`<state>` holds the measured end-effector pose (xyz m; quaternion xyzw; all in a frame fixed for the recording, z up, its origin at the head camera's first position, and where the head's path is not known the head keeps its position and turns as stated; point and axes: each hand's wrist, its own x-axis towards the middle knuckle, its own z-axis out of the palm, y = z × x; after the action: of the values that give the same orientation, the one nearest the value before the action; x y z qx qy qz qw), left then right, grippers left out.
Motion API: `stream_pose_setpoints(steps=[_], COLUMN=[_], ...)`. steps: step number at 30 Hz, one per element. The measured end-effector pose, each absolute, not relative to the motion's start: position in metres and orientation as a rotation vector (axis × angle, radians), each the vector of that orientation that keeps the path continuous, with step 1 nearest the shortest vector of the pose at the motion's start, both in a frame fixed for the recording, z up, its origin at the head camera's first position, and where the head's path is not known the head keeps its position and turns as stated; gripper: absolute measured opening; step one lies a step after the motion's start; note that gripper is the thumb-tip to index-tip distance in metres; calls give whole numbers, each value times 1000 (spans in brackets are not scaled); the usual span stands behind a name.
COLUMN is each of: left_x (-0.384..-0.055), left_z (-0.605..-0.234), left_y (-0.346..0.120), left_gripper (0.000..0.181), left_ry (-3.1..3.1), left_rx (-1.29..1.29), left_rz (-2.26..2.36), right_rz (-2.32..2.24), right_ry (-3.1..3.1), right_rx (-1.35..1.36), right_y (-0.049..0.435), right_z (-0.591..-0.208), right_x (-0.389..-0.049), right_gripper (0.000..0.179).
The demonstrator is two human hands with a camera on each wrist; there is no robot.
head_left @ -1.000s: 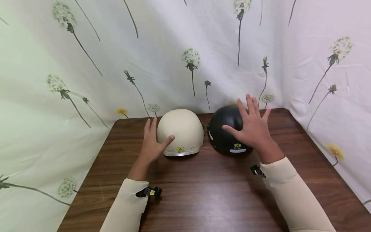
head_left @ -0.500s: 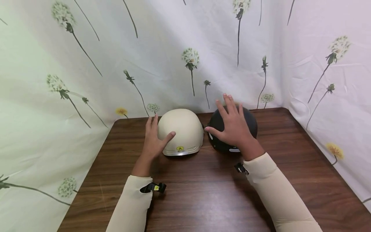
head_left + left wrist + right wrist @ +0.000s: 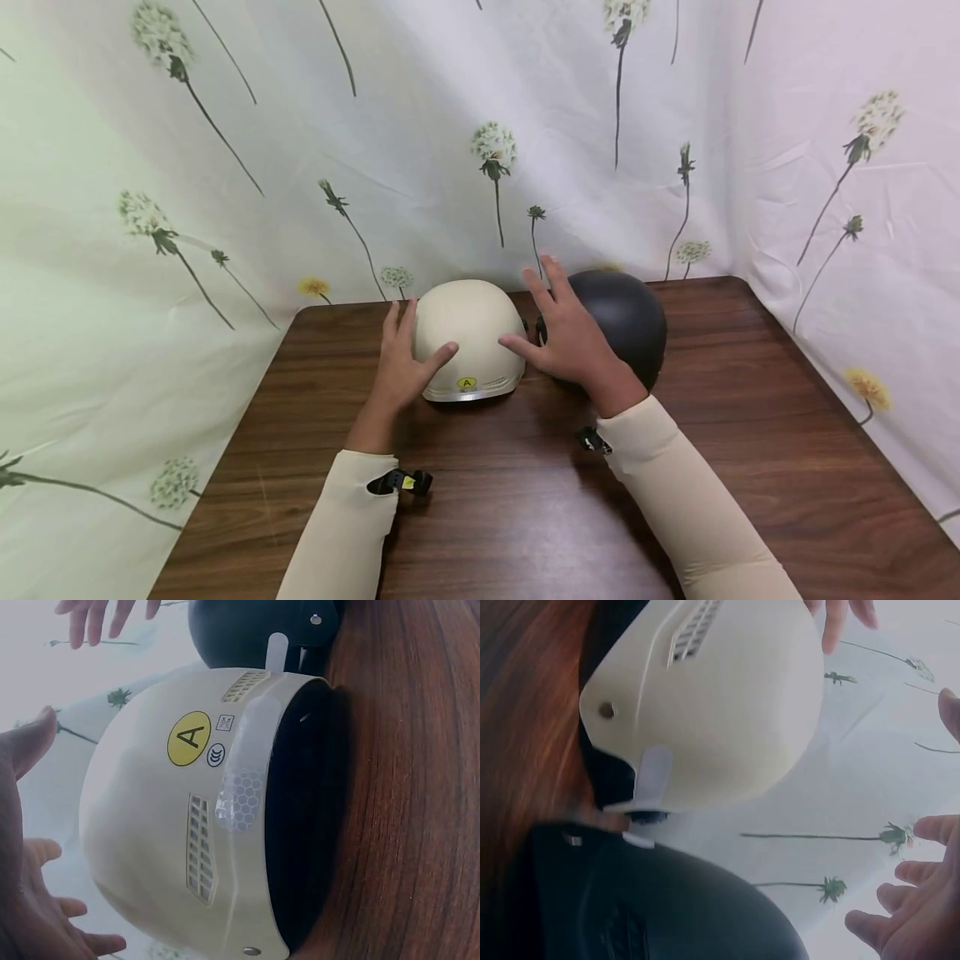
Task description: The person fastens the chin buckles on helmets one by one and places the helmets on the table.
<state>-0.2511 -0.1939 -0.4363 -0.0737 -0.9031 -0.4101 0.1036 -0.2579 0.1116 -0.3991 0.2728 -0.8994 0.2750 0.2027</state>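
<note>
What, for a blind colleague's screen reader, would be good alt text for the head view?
A person's left hand and right hand, both spread, flank a cream helmet on a dark wooden table. A black helmet sits to the right, partly hidden by the right hand; white flower-printed fabric hangs behind.

L fingers [image 3: 407, 322] & R fingers [image 3: 557, 280] spread

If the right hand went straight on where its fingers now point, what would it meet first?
The right hand would probably meet the flowered cloth; its fingers point there. Depth is unclear, so its thumb might brush the cream helmet first.
</note>
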Motion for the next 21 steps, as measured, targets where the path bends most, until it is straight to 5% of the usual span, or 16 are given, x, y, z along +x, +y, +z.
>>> stream_pose_setpoints(steps=[21], left_x=[-254], left_z=[-448], left_y=[-193], left_gripper=[101], left_ry=[-2632], left_rx=[-221], left_rz=[-1145], right_rz=[977], right_ry=[-2657], right_rx=[709], right_y=[73], right_z=[-423], right_x=[-263], right_gripper=[102])
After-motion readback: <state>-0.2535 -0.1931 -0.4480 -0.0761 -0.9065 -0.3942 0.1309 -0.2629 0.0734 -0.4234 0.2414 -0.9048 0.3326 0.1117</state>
